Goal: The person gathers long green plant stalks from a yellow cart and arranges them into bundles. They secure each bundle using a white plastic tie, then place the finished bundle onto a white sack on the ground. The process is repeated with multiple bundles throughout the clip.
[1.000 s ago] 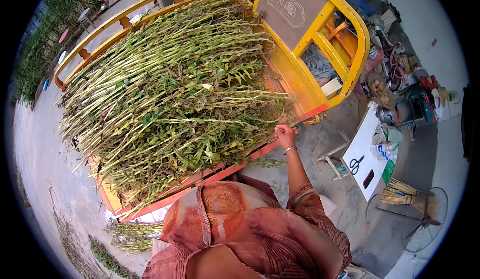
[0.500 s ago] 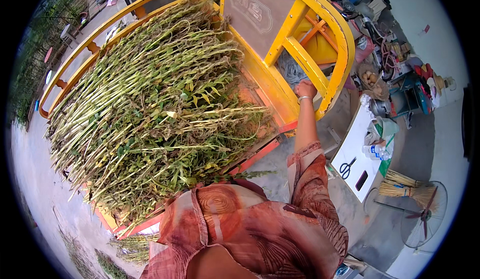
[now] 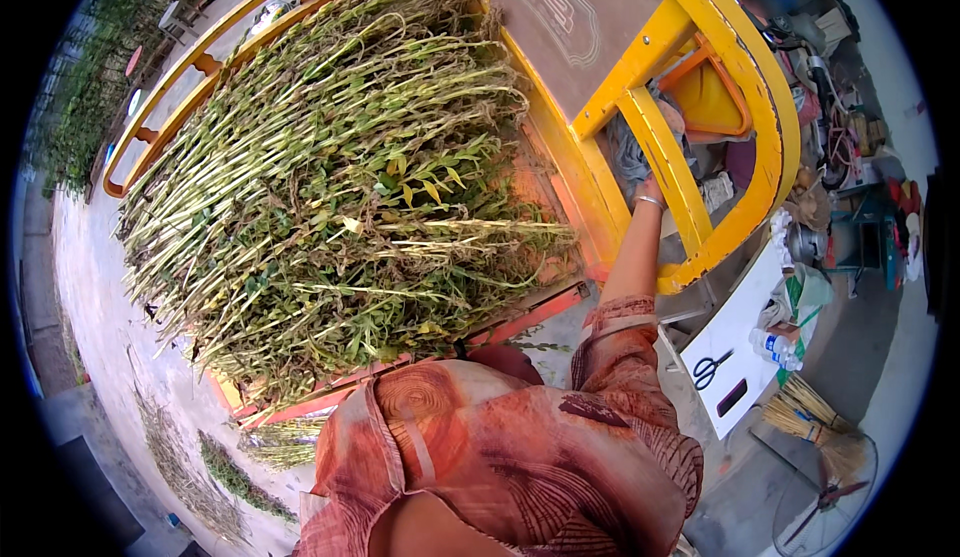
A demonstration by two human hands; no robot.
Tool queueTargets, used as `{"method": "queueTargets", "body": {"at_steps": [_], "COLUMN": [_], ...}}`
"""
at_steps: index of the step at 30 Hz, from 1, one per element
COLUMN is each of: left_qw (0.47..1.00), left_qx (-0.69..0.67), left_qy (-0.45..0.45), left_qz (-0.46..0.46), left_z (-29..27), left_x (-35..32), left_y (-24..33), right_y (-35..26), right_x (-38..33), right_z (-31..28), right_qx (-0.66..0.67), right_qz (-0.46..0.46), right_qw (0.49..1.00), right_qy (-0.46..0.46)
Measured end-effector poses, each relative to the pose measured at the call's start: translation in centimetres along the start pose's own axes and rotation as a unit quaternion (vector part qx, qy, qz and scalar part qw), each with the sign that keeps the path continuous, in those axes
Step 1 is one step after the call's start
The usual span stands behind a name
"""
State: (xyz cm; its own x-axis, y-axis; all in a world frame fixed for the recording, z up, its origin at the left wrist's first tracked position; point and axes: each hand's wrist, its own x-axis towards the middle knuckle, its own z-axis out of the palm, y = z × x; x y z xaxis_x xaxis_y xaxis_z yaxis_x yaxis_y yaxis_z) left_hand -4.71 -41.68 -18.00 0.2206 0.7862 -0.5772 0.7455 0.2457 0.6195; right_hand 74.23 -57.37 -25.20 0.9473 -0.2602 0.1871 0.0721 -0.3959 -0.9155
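My right arm, in a patterned red-brown sleeve, stretches forward to a yellow metal frame [image 3: 768, 147]. My right hand [image 3: 648, 189], with a bangle at the wrist, is beside the frame's slanted bar [image 3: 665, 162], close to some crumpled grey cloth [image 3: 630, 147]. Its fingers are mostly hidden, so their grip cannot be made out. A thick heap of cut green-brown plant stalks [image 3: 330, 187] lies on the orange-and-yellow bed [image 3: 540, 197] to the left of that arm. A brown panel [image 3: 580, 27] stands upright in the frame. My left hand is out of view.
At right, a white board [image 3: 725, 347] holds black scissors [image 3: 712, 369], a dark phone [image 3: 733, 397] and clear bottles [image 3: 777, 349]. Near it are a straw broom [image 3: 805, 417] and a fan [image 3: 825, 502]. Clutter lines the wall. A yellow rail [image 3: 190, 72] borders the heap's far left.
The view has shifted, so the heap and frame appear farther right. My right hand has gone from a visible fist by the frame to partly hidden beside the slanted bar.
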Motion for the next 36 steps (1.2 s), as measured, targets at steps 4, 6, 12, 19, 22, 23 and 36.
{"method": "queueTargets", "body": {"at_steps": [4, 6, 12, 19, 22, 23, 36], "left_qw": [0.995, 0.985, 0.962, 0.972, 0.973, 0.973, 0.918], "left_qx": [0.046, 0.064, 0.155, 0.156, 0.159, 0.159, 0.248], "left_qy": [-0.037, -0.062, -0.101, -0.128, -0.135, -0.136, -0.141], "left_qz": [0.085, 0.151, 0.200, 0.124, 0.099, 0.095, 0.275], "left_z": [-0.2, 0.1, 0.1, 1.2, 1.4, 1.6, 3.6], "left_x": [2.9, 4.2, 6.0, 3.1, 3.8, 3.7, 4.7], "left_y": [3.7, 6.8, 10.3, 12.7, 11.0, 10.6, 19.5], "right_y": [4.6, 4.4, -4.5, -8.4, -8.9, -9.0, -10.0], "right_x": [-0.6, -1.6, -4.8, -4.1, -4.1, -4.3, -5.8], "right_z": [-1.7, -1.6, 0.5, -0.5, -0.9, -1.1, -4.9], "right_qx": [-0.015, -0.164, -0.433, -0.357, -0.323, -0.312, -0.406], "right_qz": [-0.042, -0.139, -0.344, -0.121, -0.090, -0.082, -0.091], "right_qw": [0.999, 0.976, 0.831, 0.908, 0.923, 0.929, 0.890], "right_qy": [0.007, 0.034, -0.062, -0.183, -0.186, -0.185, -0.189]}}
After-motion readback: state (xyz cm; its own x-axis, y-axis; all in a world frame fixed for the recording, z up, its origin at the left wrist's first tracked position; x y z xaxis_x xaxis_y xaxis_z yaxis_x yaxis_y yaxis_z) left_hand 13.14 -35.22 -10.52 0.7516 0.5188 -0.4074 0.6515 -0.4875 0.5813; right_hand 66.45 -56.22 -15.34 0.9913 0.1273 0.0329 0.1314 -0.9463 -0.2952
